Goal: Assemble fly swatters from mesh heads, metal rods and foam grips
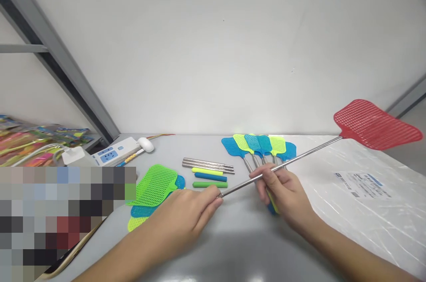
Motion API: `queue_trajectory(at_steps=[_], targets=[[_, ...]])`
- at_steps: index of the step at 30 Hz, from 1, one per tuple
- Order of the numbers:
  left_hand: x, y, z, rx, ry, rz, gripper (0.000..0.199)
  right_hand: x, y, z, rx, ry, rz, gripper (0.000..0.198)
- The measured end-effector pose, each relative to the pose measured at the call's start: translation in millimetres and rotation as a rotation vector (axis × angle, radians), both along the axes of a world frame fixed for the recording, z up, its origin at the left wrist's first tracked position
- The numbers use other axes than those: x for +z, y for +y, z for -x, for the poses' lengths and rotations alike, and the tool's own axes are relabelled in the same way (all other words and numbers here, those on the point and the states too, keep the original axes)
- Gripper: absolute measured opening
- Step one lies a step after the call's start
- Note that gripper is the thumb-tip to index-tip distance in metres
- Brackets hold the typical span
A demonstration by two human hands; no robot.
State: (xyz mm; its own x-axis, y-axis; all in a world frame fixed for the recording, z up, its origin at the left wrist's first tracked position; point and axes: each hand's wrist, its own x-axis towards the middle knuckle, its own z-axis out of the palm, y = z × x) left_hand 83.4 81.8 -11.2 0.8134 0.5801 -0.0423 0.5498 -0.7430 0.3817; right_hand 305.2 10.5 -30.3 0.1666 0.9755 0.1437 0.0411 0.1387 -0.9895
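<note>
A fly swatter with a red perforated head (374,124) and an extended metal rod (309,151) slants up to the right above the table. My left hand (193,211) is closed round the rod's lower end, where the fingers hide the tip. Further up, my right hand (286,193) pinches the same rod between thumb and fingers. Partly behind my right hand lie several blue and yellow-green fly swatters (253,143) with metal rods, heads toward the wall. Left of my left hand is a stack of loose swatter heads (155,184), bright green on top.
Several bare metal rods (208,165) and coloured handle tubes (210,184) lie mid-table. A power strip (115,153), a white mouse-shaped object (145,144) and packaged goods (40,140) are at left. White plastic sheeting (333,211) covers the right side; the wall stands behind.
</note>
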Motion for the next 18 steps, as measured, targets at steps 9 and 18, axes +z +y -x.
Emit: queue_trajectory(at_steps=[9,18], targets=[[1.8,16.7,12.2,0.021,0.136,-0.207,0.039,4.8,10.8,-30.8,-0.175,0.111,-0.042,0.045],[10.9,37.8,30.2,0.089,0.183,-0.310,0.034,20.5,22.0,-80.0,-0.417,0.279,-0.201,0.025]])
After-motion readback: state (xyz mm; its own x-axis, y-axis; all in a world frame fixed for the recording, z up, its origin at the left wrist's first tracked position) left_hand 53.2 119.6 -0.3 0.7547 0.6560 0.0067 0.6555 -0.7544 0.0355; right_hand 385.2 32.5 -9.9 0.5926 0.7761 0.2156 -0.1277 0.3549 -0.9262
